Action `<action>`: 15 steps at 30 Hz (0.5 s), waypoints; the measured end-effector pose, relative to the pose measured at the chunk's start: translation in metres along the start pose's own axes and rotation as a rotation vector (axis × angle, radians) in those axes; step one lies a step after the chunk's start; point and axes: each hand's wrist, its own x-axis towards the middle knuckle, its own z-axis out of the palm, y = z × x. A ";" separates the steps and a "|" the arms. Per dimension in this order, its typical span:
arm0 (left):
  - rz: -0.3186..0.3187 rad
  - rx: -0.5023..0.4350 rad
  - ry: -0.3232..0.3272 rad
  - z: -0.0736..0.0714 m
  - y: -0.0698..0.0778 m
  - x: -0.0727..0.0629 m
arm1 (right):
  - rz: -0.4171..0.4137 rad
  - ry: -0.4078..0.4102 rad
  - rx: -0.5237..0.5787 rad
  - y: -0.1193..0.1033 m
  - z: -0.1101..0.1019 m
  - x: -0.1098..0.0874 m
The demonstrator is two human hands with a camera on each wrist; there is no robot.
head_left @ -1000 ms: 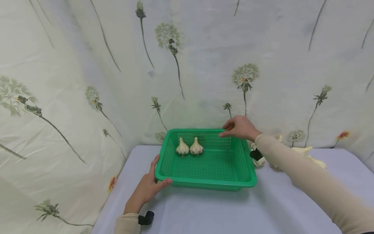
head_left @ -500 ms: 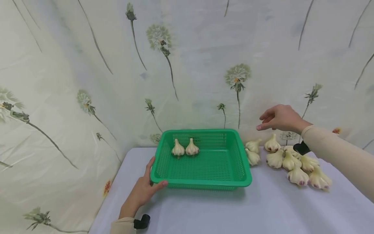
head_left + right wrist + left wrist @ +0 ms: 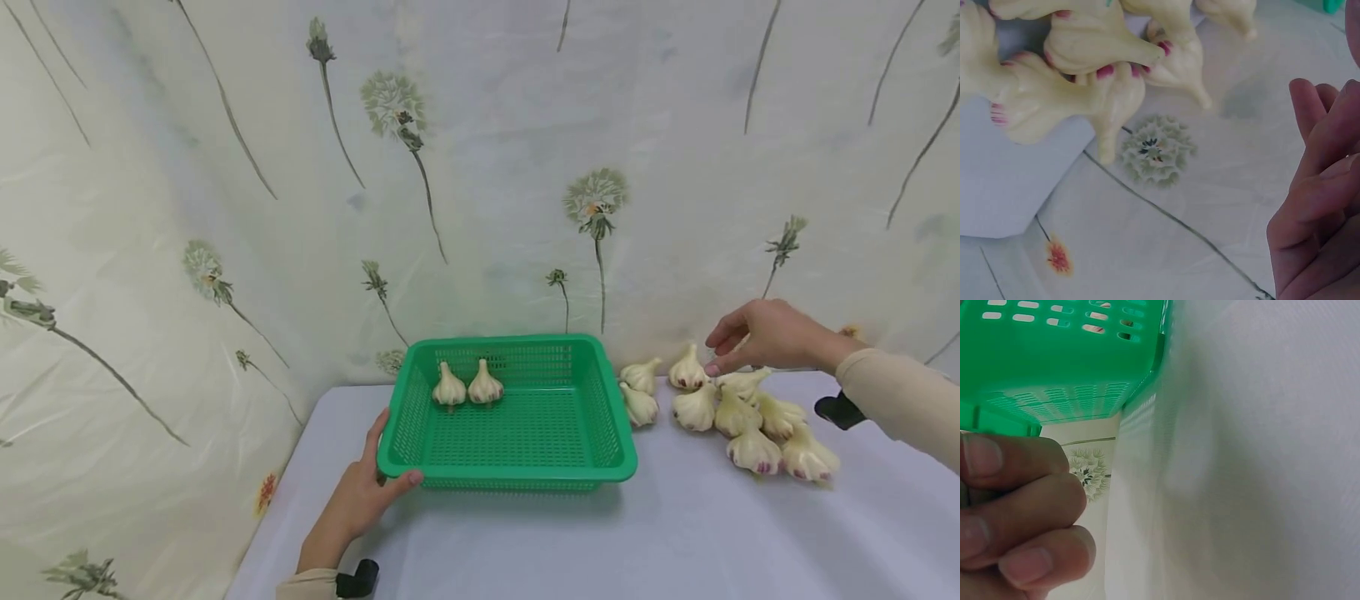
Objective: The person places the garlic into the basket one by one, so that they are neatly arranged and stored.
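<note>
A green plastic basket (image 3: 510, 477) with slotted walls stands mid-table. Two whitish garlic bulbs (image 3: 449, 388) sit upright inside it, toward its back left. My left hand (image 3: 352, 504) holds the basket's near left corner, thumb on the rim; its bent fingers (image 3: 1029, 512) show below the basket in the left wrist view. To the right, my right hand (image 3: 776, 335) hovers over a heap of several garlic bulbs (image 3: 738, 414), thumb and fingers loosely bent with nothing between them. Its fingertips are right beside the upright neck of a garlic bulb (image 3: 687, 371) at the back.
Two more garlic bulbs (image 3: 640, 406) lie close against the basket's right wall. A white cloth covers the table (image 3: 517, 550). Behind it and to the left hangs a curtain (image 3: 480, 208) printed with dandelions.
My right hand has left the basket's back right side, moved right and come down over the garlic heap. My left hand stays on the basket corner, and the view has shifted slightly right.
</note>
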 end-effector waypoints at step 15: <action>-0.007 -0.003 -0.003 -0.002 -0.001 -0.001 | -0.059 -0.070 -0.198 0.042 0.045 -0.045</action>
